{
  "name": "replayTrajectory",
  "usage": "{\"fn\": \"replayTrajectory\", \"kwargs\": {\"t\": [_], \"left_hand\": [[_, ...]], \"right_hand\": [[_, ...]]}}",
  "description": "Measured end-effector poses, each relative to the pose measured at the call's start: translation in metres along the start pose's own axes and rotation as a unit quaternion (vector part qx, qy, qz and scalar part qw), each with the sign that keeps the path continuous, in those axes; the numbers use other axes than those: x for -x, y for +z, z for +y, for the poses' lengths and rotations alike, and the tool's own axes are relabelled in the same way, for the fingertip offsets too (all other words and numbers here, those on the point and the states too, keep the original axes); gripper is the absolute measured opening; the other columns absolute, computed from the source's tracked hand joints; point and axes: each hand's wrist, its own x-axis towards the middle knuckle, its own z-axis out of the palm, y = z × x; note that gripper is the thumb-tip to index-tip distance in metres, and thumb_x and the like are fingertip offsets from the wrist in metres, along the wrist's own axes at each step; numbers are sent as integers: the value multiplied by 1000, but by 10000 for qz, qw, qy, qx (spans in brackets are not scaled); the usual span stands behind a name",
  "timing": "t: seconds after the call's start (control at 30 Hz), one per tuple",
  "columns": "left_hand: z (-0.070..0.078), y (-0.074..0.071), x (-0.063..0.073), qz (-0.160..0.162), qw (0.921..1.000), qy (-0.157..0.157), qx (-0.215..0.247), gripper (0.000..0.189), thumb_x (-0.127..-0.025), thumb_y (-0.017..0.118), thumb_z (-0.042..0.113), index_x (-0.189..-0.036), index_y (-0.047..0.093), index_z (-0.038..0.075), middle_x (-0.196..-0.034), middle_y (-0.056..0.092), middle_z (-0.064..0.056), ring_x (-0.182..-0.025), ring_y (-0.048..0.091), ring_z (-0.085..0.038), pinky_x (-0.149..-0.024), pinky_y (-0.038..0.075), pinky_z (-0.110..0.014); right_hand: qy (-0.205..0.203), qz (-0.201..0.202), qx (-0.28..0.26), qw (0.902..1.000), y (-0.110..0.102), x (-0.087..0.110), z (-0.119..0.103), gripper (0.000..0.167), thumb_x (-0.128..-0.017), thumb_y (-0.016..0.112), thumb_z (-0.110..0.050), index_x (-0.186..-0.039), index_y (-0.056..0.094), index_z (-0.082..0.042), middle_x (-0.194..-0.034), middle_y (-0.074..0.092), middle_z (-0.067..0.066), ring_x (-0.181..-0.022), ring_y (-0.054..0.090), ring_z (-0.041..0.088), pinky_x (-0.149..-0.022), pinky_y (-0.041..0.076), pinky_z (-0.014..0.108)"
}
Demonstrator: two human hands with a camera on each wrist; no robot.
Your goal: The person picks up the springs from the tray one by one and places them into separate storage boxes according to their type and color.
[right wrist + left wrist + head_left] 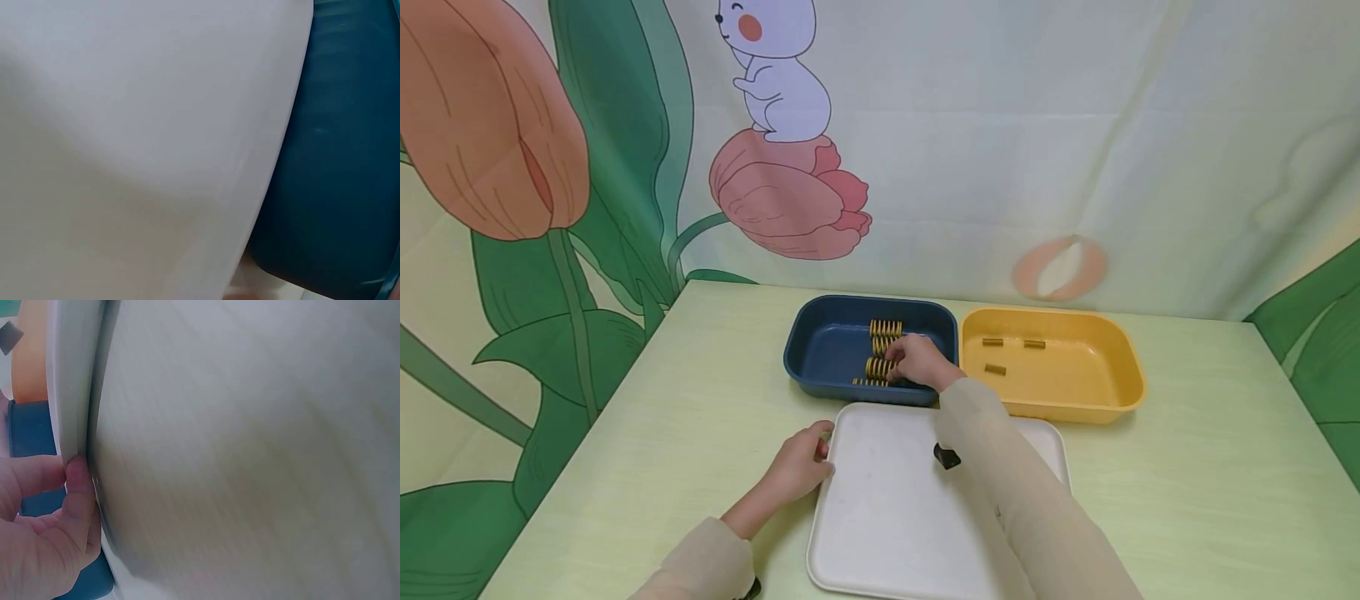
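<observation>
Black-and-yellow coil springs (pixel 886 328) lie in a column in the blue bin (pixel 820 385). My right hand (pixel 919 362) reaches into this bin, its thumb and index finger about the right end of one spring (pixel 878 367) and seeming to pinch it; the fingers partly cover the contact. My left hand (pixel 805 462) is at the left edge of the white tray (pixel 895 500), and in the left wrist view its thumb and fingers (pixel 78 500) pinch the tray's rim (pixel 75 381). The right wrist view shows mostly the tray (pixel 156 112) and blue bin (pixel 331 156).
A yellow bin (pixel 1075 383) stands against the blue bin's right side, with 3 small dark springs (pixel 996 369) inside. Both bins stand behind the tray on a pale green table (pixel 1210 467). A printed cloth (pixel 970 167) hangs behind the table.
</observation>
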Motion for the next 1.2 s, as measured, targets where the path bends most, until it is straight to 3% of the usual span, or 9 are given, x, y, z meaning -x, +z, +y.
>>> {"fn": "replayTrajectory", "kwargs": {"t": [0.3,0.73,1.0,1.13,1.2], "left_hand": [[1,0,-1,-7,10000,38,-17,48,-68,58,-5,-114,49,-3,-74,49,-5,-69,44,-17,-65,37,-27],[1,-1,-1,-44,10000,18,-31,48,-68,59,-5,-115,48,-3,-75,49,-5,-70,45,-17,-65,38,-27],[2,-2,1,-57,10000,-3,-50,49,-68,59,-4,-116,48,-3,-75,48,-4,-70,44,-16,-65,37,-27],[-1,-2,2,-23,9998,179,28,48,-68,58,-4,-114,48,-4,-74,48,-4,-69,44,-17,-64,37,-27],[-6,0,1,47,9991,428,-4,47,-67,57,-3,-113,48,-5,-73,47,-3,-67,43,-15,-63,37,-26]], "right_hand": [[161,-8,-12,9999,-1,0,0,25,-77,62,-4,-102,62,-6,-100,61,7,-96,54,21,-82,47,32],[-49,358,-220,9991,-9,4,-4,28,-80,61,-9,-108,60,-5,-105,60,8,-95,55,20,-82,47,33],[-96,351,-331,9988,-16,9,-8,26,-82,59,-9,-108,59,-4,-101,60,8,-88,56,20,-78,47,32],[-117,350,-372,9986,-17,11,-9,26,-82,59,-10,-108,59,-5,-101,59,8,-89,55,20,-79,47,32],[-129,342,-404,9985,-17,12,-9,27,-82,59,-10,-108,59,-4,-101,59,8,-89,55,20,-79,47,32]]}}
